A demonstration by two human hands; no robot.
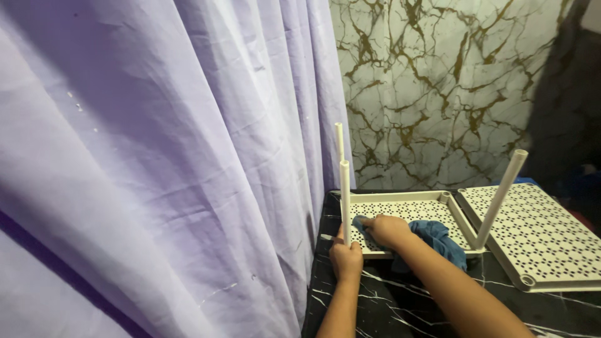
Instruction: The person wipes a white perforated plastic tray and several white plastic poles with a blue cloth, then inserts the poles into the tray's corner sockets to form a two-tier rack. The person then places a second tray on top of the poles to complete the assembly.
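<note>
Two hands are at work on the near shelf tray [432, 199], which lies on the dark marbled tabletop [400, 307] with white tubes standing up from its corners. Your left hand [346, 258] is closed around the foot of the nearest white tube [344, 200] — its long axis runs straight up, at the tray's near-left corner, just beside the lilac curtain [156, 156]. Your right hand [388, 230] lies palm down just to the right of that tube, fingers pressed onto a blue cloth [438, 241] that trails back along your forearm over the perforated surface. The left hand is the nearer to the tube. The tray holds nothing but the cloth. A second perforated tray [544, 235] rests tilted at the right, touching the first — empty too.
</note>
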